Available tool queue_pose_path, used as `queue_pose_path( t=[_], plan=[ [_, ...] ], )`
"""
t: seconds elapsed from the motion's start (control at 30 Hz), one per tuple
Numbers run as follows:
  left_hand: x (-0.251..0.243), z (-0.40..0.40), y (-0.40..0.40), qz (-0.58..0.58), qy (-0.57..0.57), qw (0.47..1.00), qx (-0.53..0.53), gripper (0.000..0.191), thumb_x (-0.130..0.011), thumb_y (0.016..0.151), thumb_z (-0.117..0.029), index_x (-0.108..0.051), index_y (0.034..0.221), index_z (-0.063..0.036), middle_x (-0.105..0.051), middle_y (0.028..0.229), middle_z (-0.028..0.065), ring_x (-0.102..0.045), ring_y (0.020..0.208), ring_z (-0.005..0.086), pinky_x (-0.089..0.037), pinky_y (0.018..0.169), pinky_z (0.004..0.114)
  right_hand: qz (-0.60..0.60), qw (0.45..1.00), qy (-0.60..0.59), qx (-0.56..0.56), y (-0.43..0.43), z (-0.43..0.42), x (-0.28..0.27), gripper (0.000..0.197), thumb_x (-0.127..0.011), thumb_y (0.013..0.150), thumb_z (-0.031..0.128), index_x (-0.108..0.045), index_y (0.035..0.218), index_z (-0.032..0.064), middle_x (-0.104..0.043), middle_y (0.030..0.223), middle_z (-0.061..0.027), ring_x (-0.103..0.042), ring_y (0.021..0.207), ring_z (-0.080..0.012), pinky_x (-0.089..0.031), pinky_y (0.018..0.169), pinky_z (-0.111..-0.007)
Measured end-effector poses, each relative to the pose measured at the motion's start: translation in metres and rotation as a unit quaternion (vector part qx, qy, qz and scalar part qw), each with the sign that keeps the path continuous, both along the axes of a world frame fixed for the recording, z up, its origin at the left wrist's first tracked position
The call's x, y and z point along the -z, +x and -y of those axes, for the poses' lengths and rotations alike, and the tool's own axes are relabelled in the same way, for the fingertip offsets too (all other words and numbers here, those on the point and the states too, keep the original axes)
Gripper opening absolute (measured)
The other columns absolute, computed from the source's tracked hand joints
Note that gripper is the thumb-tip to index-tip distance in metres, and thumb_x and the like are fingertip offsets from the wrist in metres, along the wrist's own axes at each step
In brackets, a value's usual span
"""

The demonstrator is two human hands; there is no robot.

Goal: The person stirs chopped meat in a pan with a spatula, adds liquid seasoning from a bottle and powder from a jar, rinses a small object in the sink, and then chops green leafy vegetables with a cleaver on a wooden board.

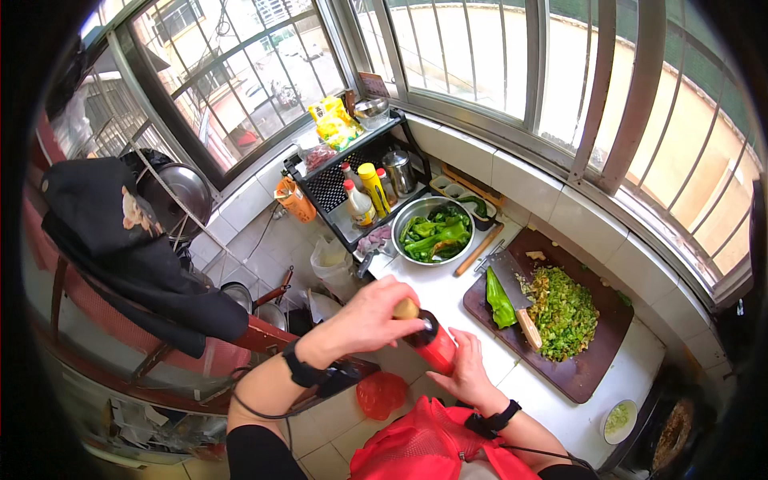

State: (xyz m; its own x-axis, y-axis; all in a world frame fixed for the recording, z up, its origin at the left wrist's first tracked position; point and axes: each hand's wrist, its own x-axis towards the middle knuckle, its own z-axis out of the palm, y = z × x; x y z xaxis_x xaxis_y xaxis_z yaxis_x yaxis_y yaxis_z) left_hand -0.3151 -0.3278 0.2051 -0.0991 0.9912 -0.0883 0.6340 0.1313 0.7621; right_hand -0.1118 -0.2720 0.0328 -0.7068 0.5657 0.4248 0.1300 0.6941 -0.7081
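Note:
Low in front of my body, over the counter's near edge, I hold a red bottle (437,353) with a dark neck. My right hand (472,373) grips its red body. My left hand (373,311) has its fingers on the tan cap (406,308) at the bottle's top; whether the cap is loose cannot be told. To the right lies a dark cutting board (561,384) with a heap of chopped green pepper (564,315). A cleaver (510,282) with a wooden handle rests there between the heap and a whole green pepper (498,300).
A steel bowl (398,245) of green peppers stands behind, beside a wooden rod (479,249). Sauce bottles (360,207) fill a black rack (336,222). A small white bowl (624,429) and a dark wok (672,432) are at right. A chair with black clothing (150,270) stands left.

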Motion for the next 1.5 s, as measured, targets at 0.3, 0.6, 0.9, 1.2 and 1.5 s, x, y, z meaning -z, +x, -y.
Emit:
queue_pose_path(
  t=[0.3, 0.6, 0.9, 1.2, 1.5],
  plan=[
    [-0.007, -0.058, -0.164, -0.278, 0.093, 0.931, -0.216, 0.023, -0.075, 0.071, -0.006, -0.061, 0.090, -0.0026, -0.048, 0.096, 0.0107, -0.063, 0.067, 0.0219, -0.057, 0.045, 0.030, -0.002, 0.988, -0.088, 0.128, 0.000, -0.038, 0.017, 0.077, -0.073, 0.071, -0.002, -0.032, 0.137, -0.0015, -0.043, 0.117, -0.0187, -0.057, 0.083, -0.0223, -0.051, 0.072, -0.030],
    [0.028, -0.117, -0.267, -0.399, 0.135, 0.868, -0.263, 0.028, -0.073, 0.068, -0.010, -0.059, 0.092, -0.0058, -0.052, 0.098, 0.0162, -0.056, 0.093, 0.0359, -0.049, 0.083, 0.043, 0.012, 0.953, -0.156, 0.261, 0.012, -0.060, 0.020, 0.072, -0.067, 0.075, -0.006, -0.032, 0.137, 0.0007, -0.049, 0.116, -0.0165, -0.061, 0.071, -0.0152, -0.051, 0.065, -0.027],
    [0.114, -0.142, -0.314, -0.436, 0.143, 0.855, -0.242, 0.027, -0.069, 0.071, -0.001, -0.056, 0.095, -0.0037, -0.049, 0.100, 0.0166, -0.059, 0.086, 0.0360, -0.051, 0.076, 0.043, 0.002, 0.932, -0.170, 0.320, -0.006, -0.070, 0.016, 0.070, -0.066, 0.076, -0.006, -0.031, 0.137, -0.0005, -0.050, 0.117, -0.0168, -0.060, 0.071, -0.0146, -0.051, 0.064, -0.026],
    [0.168, -0.170, -0.365, -0.463, 0.042, 0.829, -0.312, 0.013, -0.051, 0.086, -0.007, -0.061, 0.095, -0.0081, -0.054, 0.101, 0.0166, -0.060, 0.089, 0.0374, -0.049, 0.079, 0.046, 0.041, 0.916, -0.155, 0.368, -0.001, -0.059, 0.020, 0.070, -0.065, 0.076, -0.006, -0.032, 0.137, 0.0014, -0.048, 0.117, -0.0171, -0.059, 0.067, -0.0151, -0.050, 0.060, -0.025],
    [0.197, -0.221, -0.442, -0.579, -0.079, 0.790, -0.186, 0.019, -0.047, 0.092, -0.016, -0.064, 0.094, -0.0082, -0.067, 0.093, 0.0146, -0.067, 0.081, 0.0309, -0.056, 0.065, 0.042, 0.100, 0.857, -0.165, 0.478, 0.064, -0.037, 0.004, 0.065, -0.065, 0.077, -0.003, -0.036, 0.135, 0.0004, -0.047, 0.114, -0.0161, -0.056, 0.071, -0.0163, -0.051, 0.061, -0.027]
  ],
)
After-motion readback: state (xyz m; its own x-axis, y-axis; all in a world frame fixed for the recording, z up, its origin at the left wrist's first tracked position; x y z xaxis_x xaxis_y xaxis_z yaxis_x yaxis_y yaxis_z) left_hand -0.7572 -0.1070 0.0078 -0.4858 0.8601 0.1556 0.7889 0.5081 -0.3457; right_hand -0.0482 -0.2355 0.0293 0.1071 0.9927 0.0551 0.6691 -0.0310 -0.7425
